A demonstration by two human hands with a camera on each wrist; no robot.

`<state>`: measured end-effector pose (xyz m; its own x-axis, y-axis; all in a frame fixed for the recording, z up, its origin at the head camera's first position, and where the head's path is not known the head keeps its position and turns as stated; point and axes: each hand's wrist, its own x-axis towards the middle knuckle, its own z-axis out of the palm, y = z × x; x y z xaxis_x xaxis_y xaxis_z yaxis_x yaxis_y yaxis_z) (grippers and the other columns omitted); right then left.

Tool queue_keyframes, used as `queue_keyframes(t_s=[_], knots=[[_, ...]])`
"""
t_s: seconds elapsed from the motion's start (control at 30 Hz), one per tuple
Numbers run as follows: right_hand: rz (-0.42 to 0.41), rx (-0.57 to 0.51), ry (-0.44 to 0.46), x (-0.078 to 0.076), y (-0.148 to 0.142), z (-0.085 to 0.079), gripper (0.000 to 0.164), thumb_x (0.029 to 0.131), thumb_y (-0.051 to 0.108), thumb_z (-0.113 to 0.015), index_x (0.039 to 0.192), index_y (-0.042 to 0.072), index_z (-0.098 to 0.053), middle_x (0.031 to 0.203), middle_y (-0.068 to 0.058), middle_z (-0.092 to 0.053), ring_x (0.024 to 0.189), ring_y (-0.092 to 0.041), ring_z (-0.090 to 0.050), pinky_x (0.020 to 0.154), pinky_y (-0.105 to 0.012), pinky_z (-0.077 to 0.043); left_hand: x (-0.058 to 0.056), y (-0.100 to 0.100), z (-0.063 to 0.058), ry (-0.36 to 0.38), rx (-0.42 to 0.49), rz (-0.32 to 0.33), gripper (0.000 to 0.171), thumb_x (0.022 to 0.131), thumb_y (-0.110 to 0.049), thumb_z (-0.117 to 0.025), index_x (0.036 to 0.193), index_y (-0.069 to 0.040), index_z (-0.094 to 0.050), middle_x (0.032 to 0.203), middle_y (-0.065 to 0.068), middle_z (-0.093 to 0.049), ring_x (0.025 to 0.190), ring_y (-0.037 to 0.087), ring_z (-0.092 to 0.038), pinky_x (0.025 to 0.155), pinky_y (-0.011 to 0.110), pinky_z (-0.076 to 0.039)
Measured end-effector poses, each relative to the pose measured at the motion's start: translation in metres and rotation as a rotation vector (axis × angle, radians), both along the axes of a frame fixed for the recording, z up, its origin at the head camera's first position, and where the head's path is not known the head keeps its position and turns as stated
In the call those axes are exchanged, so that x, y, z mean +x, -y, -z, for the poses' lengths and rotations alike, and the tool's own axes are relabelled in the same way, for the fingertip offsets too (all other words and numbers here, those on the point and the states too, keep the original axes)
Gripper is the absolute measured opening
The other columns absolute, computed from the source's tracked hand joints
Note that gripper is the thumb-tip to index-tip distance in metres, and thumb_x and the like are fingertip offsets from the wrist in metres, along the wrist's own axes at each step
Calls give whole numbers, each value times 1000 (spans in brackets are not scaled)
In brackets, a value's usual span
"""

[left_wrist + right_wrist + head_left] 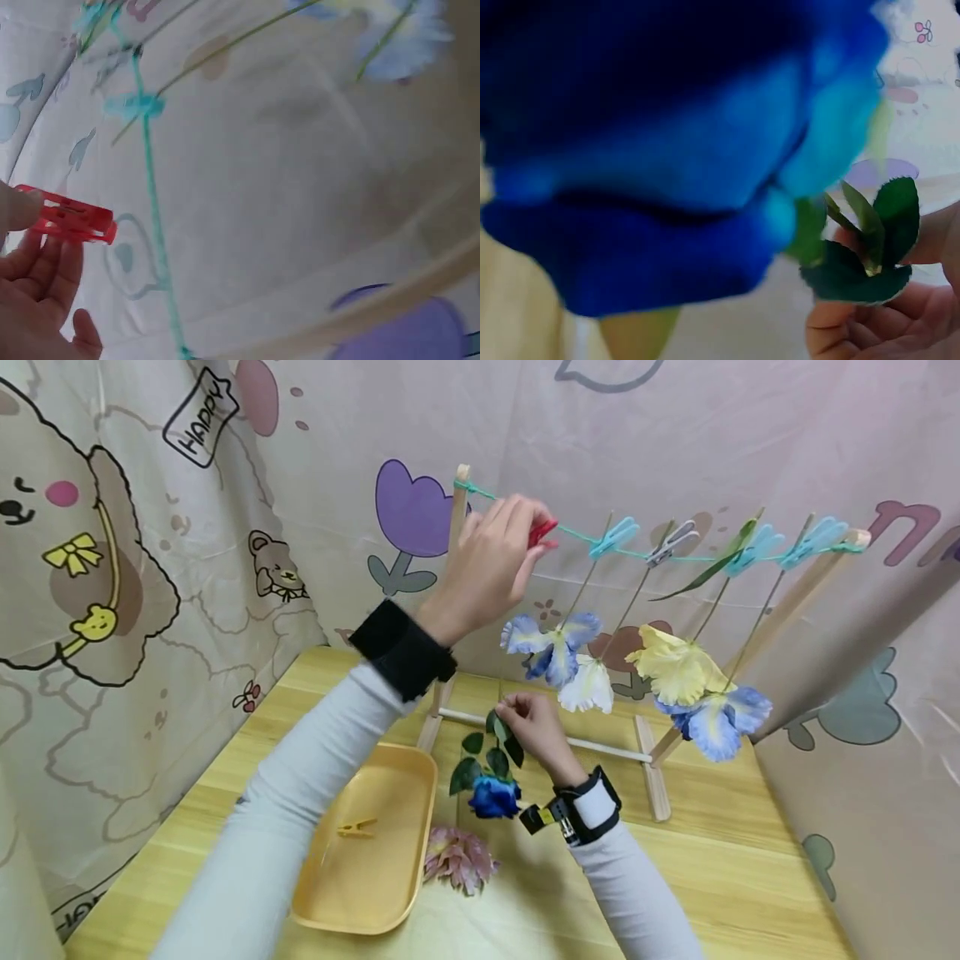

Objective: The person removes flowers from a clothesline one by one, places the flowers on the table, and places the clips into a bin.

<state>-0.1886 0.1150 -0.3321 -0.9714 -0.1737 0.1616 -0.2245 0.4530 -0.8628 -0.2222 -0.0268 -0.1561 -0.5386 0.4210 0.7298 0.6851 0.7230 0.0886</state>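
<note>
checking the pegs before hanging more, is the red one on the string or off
Off: in the left wrist view the left hand holds the red peg clear of the green string.

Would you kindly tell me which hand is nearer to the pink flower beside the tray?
The right hand: it holds the blue rose just above and beyond the pink flower. The left hand is much higher up, pinching a red clothespin.

Inverted blue rose (495, 797), red clothespin (75, 216)
</note>
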Motion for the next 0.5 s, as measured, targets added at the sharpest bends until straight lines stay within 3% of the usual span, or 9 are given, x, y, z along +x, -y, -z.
queue_keyframes(t_s=[0.13, 0.27, 0.43, 0.5], knots=[[-29, 37, 100, 13, -14, 25, 18, 93, 13, -57, 83, -1, -62, 63, 0, -48, 53, -9, -38, 54, -24, -34, 4, 24, 44, 79, -65, 13, 22, 94, -20, -55, 111, -5, -54, 107, 7, -59, 102, 21, -54, 86, 36, -42], [-12, 57, 170, 25, -26, 50, 16, 91, 11, -58, 81, 0, -62, 64, -1, -54, 53, -9, -39, 56, -24, -35, 10, 50, 101, 261, -151, 15, 23, 93, -20, -56, 109, -2, -55, 105, 11, -61, 97, 24, -58, 83, 38, -47], [-75, 9, 253, 35, -32, 76, 17, 91, 7, -56, 81, -5, -62, 67, -3, -58, 57, -8, -43, 58, -23, -37, 27, 78, 170, 456, -259, 50, 14, 91, -15, -60, 94, -3, -56, 83, 7, -59, 73, 19, -58, 63, 30, -49], [-109, -4, 286, 40, -31, 76, 19, 91, 4, -54, 81, -10, -61, 66, -1, -54, 55, -6, -41, 56, -22, -36, 35, 86, 191, 561, -317, 38, 11, 89, -13, -61, 86, -5, -55, 77, 5, -57, 67, 17, -55, 58, 29, -46]])
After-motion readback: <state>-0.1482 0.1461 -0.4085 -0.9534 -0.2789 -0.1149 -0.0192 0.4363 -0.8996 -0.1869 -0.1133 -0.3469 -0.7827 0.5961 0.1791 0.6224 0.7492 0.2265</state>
